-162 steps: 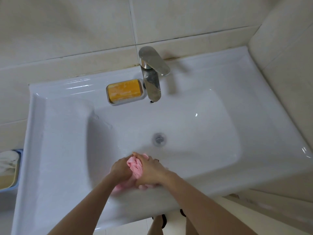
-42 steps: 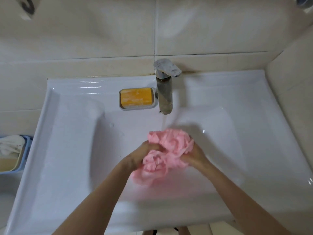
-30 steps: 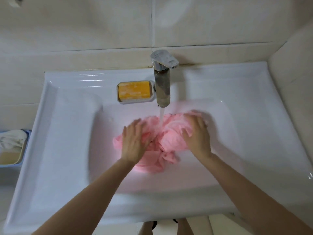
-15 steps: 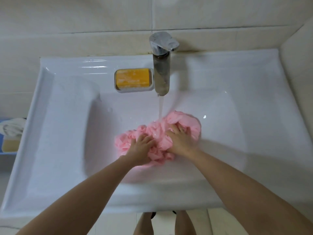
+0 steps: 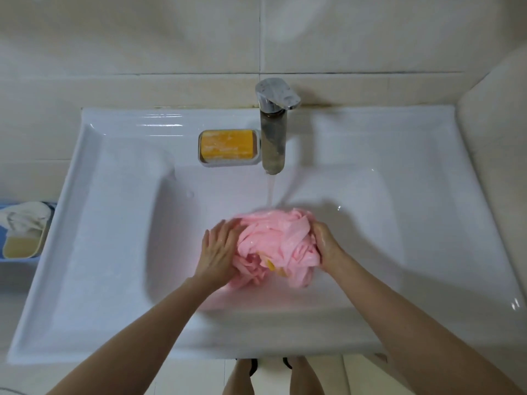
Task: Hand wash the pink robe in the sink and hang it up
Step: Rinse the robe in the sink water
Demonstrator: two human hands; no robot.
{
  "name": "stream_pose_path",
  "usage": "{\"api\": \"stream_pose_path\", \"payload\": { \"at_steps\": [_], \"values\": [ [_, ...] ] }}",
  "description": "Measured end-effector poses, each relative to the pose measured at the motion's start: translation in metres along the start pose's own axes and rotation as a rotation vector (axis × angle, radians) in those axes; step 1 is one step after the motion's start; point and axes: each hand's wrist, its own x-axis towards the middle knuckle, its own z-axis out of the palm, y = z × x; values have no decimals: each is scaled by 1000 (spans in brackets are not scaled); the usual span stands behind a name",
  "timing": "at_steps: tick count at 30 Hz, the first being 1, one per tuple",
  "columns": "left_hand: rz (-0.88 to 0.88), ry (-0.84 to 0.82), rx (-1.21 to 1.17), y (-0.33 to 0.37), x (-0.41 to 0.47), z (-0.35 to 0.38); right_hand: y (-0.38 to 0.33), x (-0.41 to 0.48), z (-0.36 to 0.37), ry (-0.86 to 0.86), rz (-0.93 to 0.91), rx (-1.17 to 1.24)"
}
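The pink robe [image 5: 278,243] is bunched into a wet ball in the middle of the white sink [image 5: 119,252]. Water runs from the chrome faucet [image 5: 273,129] onto its far edge. My left hand [image 5: 219,249] presses flat against the bundle's left side, fingers spread. On the right side my right hand [image 5: 325,240] grips the cloth, fingers tucked into the folds. A small yellow patch shows among the lower folds.
An orange soap bar [image 5: 227,144] lies in a dish left of the faucet on the sink's back ledge. A blue container [image 5: 20,232] with white cloth stands left of the sink. Tiled walls close in behind and on the right.
The robe has been gathered up from a spread heap into a tighter ball. Both hands have shifted from on top of it to its two sides.
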Motion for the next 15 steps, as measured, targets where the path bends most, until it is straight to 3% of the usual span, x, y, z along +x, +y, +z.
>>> {"api": "stream_pose_path", "payload": {
  "at_steps": [3, 5, 7, 9, 10, 12, 14, 15],
  "values": [
    [-43, 219, -136, 2, 6, -6, -16, 1, 3, 14, 15, 115],
    [-126, 153, -120, 2, 10, -13, -21, 9, -4, 119, 39, 8],
    [-262, -72, 29, 1, 17, -17, -24, 21, -18, 281, 21, -467],
    [-410, -208, 86, 0, 25, -23, -28, 29, -37, 593, -104, -1017],
    [-473, -160, 43, 3, 28, -27, -30, 29, -43, 709, -216, -1116],
    [-462, 157, -78, 18, 29, -33, -31, 22, -41, 749, -521, -1096],
    [-336, 455, -171, 40, 34, -34, -20, 16, -26, 607, -714, -1196],
    [-271, 486, -176, 50, 38, -32, -12, 14, -17, 500, -695, -1326]
  ]
}}
